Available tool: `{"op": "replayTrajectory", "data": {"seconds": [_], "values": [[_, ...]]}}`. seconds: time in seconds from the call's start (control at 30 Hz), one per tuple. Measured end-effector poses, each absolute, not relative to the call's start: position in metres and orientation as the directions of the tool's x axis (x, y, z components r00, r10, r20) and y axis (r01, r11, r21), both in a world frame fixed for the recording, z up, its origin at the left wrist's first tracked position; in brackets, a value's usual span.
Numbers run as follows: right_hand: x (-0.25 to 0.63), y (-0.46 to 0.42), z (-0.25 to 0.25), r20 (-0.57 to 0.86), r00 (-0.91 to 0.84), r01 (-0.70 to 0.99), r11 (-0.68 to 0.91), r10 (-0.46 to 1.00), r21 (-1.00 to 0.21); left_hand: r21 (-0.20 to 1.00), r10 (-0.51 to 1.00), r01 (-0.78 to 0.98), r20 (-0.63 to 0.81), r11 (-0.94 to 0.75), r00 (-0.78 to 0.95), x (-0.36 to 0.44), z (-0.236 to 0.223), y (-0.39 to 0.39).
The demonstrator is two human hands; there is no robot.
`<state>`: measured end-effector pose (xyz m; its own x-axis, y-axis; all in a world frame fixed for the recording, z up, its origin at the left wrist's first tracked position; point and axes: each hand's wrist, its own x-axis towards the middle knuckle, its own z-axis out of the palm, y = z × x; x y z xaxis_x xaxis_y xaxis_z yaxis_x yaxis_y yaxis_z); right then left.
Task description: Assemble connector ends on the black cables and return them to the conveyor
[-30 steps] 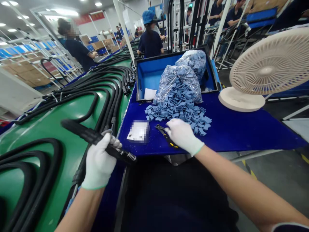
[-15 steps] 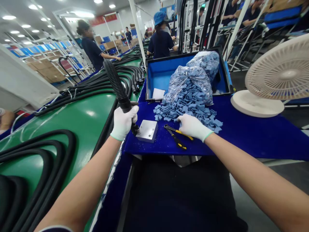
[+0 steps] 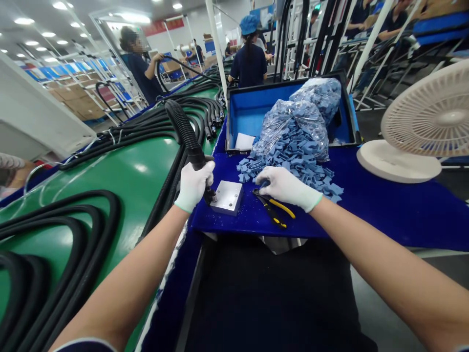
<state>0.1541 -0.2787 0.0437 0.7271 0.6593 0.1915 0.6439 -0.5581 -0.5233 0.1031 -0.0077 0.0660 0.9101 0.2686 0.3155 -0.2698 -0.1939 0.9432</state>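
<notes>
My left hand, in a white glove, is closed round the end of a black corrugated hose and holds it upright, its metal tip against a small grey metal block on the blue table. My right hand, also gloved, is pinched on a small blue plastic piece at the edge of a heap of blue pieces. Yellow-handled pliers lie just below that hand.
A blue bin at the back holds clear bags of blue pieces. A white fan stands at the right. Many black hoses lie on the green conveyor at the left. Other people work further along the line.
My left hand lifted the hose end from lying across the belt to upright at the metal block. My right hand moved off the pliers to the heap and picked up a blue piece.
</notes>
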Motion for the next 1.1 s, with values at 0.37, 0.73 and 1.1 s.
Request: {"op": "replayTrajectory", "data": {"seconds": [0.37,0.73,1.1], "values": [[0.142,-0.183,0.061,0.185,0.666,0.518,-0.268,0.723,-0.812,0.930,0.250,-0.235,0.307,-0.282,0.918,0.102,0.068,0.000],[0.163,-0.148,0.033,0.137,0.666,0.418,-0.215,0.733,-0.883,0.952,0.244,-0.229,0.276,-0.204,0.930,0.100,0.068,-0.001],[0.112,-0.174,0.025,0.248,0.559,0.828,-0.514,0.791,-0.226,0.904,0.589,0.023,0.259,-0.427,0.766,-0.021,0.058,0.167]]}}
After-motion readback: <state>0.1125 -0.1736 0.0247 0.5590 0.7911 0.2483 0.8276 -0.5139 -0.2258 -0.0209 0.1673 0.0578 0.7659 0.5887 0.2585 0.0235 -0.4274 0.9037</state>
